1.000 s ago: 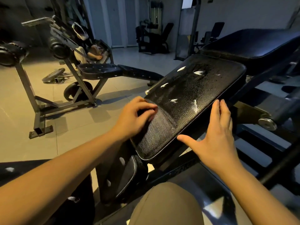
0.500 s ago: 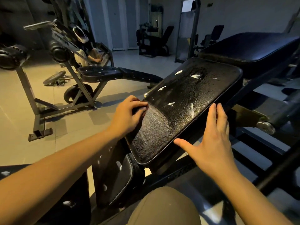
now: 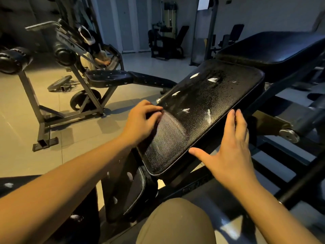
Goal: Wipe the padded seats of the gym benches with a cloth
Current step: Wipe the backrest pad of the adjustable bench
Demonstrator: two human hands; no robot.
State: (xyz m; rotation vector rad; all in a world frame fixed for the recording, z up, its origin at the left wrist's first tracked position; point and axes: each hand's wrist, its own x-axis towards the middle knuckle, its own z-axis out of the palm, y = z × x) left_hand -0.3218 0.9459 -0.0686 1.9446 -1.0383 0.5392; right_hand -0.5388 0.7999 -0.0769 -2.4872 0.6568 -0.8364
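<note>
Head cam: my L hand [image 3: 140, 120] curled on dark cloth [image 3: 153, 115] at seat [image 3: 202, 111] left edge; R hand [image 3: 232, 152] flat, fingers straight, steadying right edge. Press firm, overlap strokes toward white spots [image 3: 208, 114].

A black padded leather seat [image 3: 211, 106] slopes at centre, a left hand [image 3: 140, 122] gripping a dark cloth [image 3: 152, 114] at its left edge, a right hand [image 3: 232, 148] flat against its near-right edge. A 2nd black padded bench cushion [image 3: 274, 48] lies behind it, far right. A black metal-framed flat bench [image 3: 109, 78] stands far left, with a round metal weight plate [image 3: 59, 83] on the floor to its left.
</note>
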